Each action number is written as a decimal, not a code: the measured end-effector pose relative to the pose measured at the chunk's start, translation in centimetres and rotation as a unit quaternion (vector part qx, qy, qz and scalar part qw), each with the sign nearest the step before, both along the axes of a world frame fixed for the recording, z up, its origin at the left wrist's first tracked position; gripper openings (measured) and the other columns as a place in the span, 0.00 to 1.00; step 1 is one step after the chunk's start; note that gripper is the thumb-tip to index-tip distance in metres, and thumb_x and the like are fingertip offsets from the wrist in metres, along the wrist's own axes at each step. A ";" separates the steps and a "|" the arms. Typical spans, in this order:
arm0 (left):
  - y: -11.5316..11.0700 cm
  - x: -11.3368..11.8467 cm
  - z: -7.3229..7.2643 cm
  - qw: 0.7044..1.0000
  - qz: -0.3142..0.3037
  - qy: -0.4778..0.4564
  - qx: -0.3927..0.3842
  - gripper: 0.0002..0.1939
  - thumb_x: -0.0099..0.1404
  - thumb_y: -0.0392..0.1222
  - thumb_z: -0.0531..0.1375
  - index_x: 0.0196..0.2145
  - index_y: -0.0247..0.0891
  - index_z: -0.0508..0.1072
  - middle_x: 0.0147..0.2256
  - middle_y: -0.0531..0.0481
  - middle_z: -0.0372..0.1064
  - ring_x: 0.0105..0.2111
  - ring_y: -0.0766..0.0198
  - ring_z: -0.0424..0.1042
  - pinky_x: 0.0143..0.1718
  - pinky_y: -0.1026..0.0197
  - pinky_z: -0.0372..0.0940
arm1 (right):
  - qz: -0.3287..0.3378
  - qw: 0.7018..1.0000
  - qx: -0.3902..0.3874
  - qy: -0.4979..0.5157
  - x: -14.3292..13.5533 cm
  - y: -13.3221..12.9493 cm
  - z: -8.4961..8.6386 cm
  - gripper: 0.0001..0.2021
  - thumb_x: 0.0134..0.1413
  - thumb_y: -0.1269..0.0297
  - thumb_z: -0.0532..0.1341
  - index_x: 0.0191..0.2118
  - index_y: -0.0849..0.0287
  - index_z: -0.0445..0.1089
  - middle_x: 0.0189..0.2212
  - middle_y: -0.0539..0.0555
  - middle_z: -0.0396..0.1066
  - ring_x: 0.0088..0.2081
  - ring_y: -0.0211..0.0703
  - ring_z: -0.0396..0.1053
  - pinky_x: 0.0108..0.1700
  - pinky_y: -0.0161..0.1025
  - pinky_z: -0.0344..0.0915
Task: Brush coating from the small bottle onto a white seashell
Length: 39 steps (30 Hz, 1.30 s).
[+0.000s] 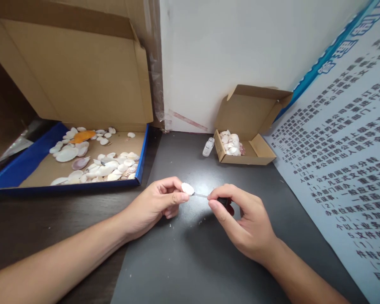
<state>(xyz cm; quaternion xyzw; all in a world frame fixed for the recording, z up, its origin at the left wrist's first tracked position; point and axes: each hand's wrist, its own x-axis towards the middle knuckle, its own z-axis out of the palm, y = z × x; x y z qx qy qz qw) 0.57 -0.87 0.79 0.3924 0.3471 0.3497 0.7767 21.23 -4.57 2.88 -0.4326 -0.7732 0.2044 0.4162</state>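
left hand (158, 200) pinches white shell (187, 188), steadying it | right hand (237, 219) grips black-capped brush (209, 196), tip touching shell | near edge of tabletop (190, 253)

Left hand (158, 202) and right hand (237, 219) pinched, fingertips nearly meeting.

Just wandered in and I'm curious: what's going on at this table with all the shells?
A person's left hand pinches a small white shell while the right hand holds a thin brush by its black cap, tip touching the shell. A small open bottle stands beside a little cardboard box of shells. A bigger blue-edged box to the left holds many more.
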 end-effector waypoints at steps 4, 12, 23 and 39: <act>0.0 0.0 -0.1 1.000 0.008 -0.012 -0.004 0.14 0.57 0.43 0.70 0.28 0.36 0.68 0.19 0.61 0.57 0.17 0.77 0.52 0.21 0.69 0.49 | -0.002 1.000 0.006 -0.021 -0.1 0.1 0.0 0.03 0.61 0.70 0.59 0.35 0.56 0.68 0.25 0.47 0.69 0.24 0.34 0.61 0.27 0.33 0.61; 0.1 0.1 0.1 1.000 0.021 -0.003 0.000 0.14 0.57 0.44 0.70 0.27 0.36 0.68 0.17 0.61 0.54 0.17 0.76 0.50 0.20 0.68 0.47 | 0.009 1.000 0.021 -0.016 -0.2 0.0 0.2 0.04 0.61 0.70 0.59 0.35 0.56 0.68 0.24 0.47 0.67 0.24 0.35 0.62 0.28 0.34 0.61; 0.0 0.1 0.1 1.000 0.009 -0.004 0.005 0.14 0.57 0.43 0.69 0.28 0.37 0.67 0.18 0.61 0.56 0.17 0.76 0.51 0.20 0.68 0.48 | -0.035 0.999 0.023 0.005 0.0 0.3 0.4 0.05 0.61 0.70 0.58 0.34 0.55 0.67 0.26 0.46 0.69 0.25 0.33 0.63 0.29 0.32 0.61; 0.0 -0.1 0.0 1.000 -0.014 -0.015 0.011 0.11 0.61 0.43 0.66 0.32 0.37 0.68 0.19 0.61 0.54 0.18 0.76 0.51 0.21 0.68 0.49 | -0.048 0.998 -0.024 -0.035 0.2 0.8 0.1 0.04 0.62 0.68 0.57 0.35 0.56 0.68 0.28 0.49 0.70 0.27 0.35 0.63 0.29 0.33 0.60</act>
